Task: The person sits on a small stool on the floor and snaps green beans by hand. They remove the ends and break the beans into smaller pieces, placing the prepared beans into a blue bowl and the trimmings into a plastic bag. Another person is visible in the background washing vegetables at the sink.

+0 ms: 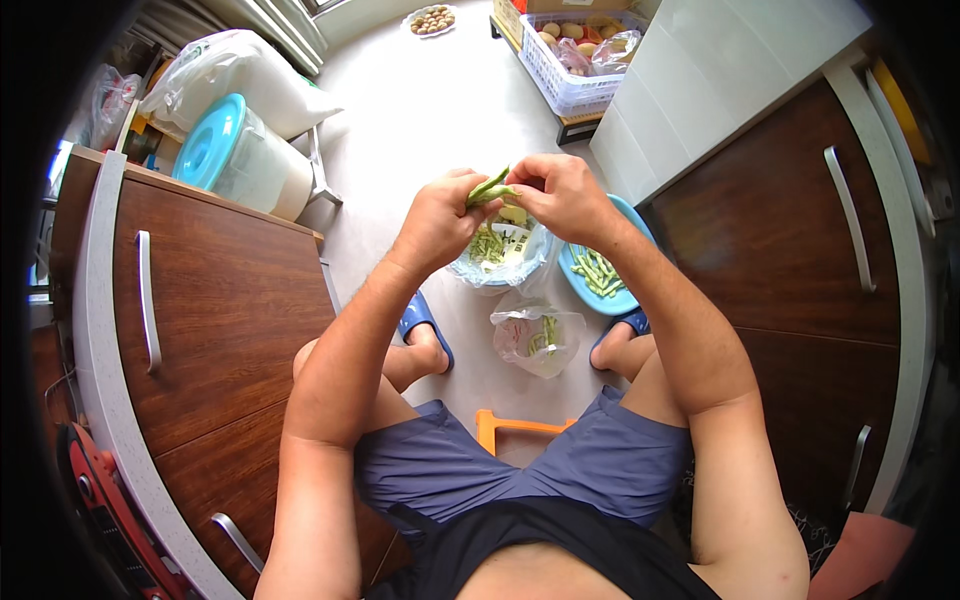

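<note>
Green bean pods (489, 189) are held up in my left hand (442, 217), between thumb and fingers. The fingertips of my right hand (559, 196) pinch the right end of a pod. Below the hands stands a bin lined with a thin plastic bag (487, 271), with green scraps (487, 246) and pale peelings inside. Right of it, partly under my right forearm, a blue plastic basin (611, 301) holds bean pieces (598, 271). Nearer to me, an open clear plastic bag (514, 343) on the floor contains whole green beans (545, 335).
Brown wooden cabinets (225, 300) flank me. A lidded plastic tub (262, 161) and a large white bag (240, 82) are at the left. A white plastic basket (555, 71) of produce stands ahead, right of a plate of round items (433, 21). An orange stool (487, 431) shows beneath me.
</note>
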Motion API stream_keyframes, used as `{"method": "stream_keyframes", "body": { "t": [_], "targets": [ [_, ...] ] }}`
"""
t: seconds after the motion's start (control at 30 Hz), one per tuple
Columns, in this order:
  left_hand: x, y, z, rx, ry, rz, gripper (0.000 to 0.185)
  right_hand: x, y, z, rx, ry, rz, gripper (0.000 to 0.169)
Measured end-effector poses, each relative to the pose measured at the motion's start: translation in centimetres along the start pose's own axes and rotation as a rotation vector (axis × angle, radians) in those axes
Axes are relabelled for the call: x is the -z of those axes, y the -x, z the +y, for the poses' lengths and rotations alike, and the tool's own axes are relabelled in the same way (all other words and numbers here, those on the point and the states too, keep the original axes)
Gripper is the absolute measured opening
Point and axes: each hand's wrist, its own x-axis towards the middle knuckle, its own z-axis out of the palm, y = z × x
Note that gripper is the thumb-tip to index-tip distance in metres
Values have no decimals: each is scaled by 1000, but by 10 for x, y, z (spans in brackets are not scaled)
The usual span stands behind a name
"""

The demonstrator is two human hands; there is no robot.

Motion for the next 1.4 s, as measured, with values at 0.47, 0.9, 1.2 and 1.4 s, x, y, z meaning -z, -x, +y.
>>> {"method": "stream_keyframes", "body": {
  "t": [0.47, 0.9, 1.2, 1.4],
  "targets": [
    [-6, 10, 13, 303, 713, 348, 12, -45, -10, -10, -290, -947, 171, 15],
    [15, 7, 16, -208, -151, 203, 21, -4, -21, -11, -322, -502, -225, 24],
    [8, 5, 12, -146, 90, 368, 13, -15, -18, 4, -500, -1262, -226, 16],
    [6, 7, 17, 188, 650, 376, 10, -31, -18, 1, -397, -1446, -159, 13]
  ]
}}
